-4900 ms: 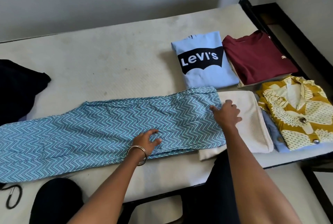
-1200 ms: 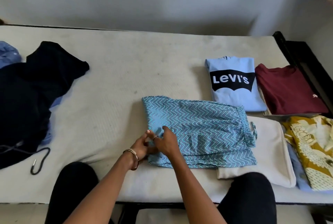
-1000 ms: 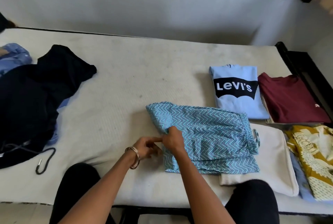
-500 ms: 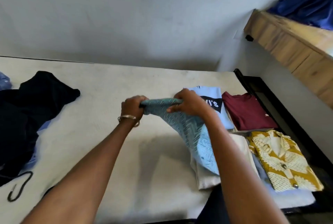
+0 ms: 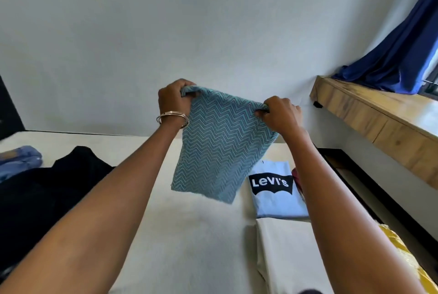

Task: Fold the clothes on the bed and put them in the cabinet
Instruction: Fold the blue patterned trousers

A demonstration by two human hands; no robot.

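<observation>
A blue zigzag-patterned garment [image 5: 220,142], folded several times, hangs in the air above the bed [image 5: 189,234]. My left hand [image 5: 174,102] grips its upper left corner and my right hand [image 5: 279,113] grips its upper right corner, both arms stretched forward. Folded clothes lie on the bed's right side: a light blue Levi's shirt [image 5: 275,192], a cream piece [image 5: 289,251], a sliver of a maroon one [image 5: 297,179] and a yellow patterned one [image 5: 403,258], partly hidden by my right arm.
Unfolded clothes lie at the left: a black garment [image 5: 45,196] and a light blue one [image 5: 19,158]. A wooden ledge [image 5: 379,113] with a dark blue curtain [image 5: 398,57] runs along the right wall. The bed's black frame [image 5: 369,194] borders the right side.
Both hands took the folded zigzag garment by its top edge and lifted it off the bed, up in front of the wall. The view tilted upward.
</observation>
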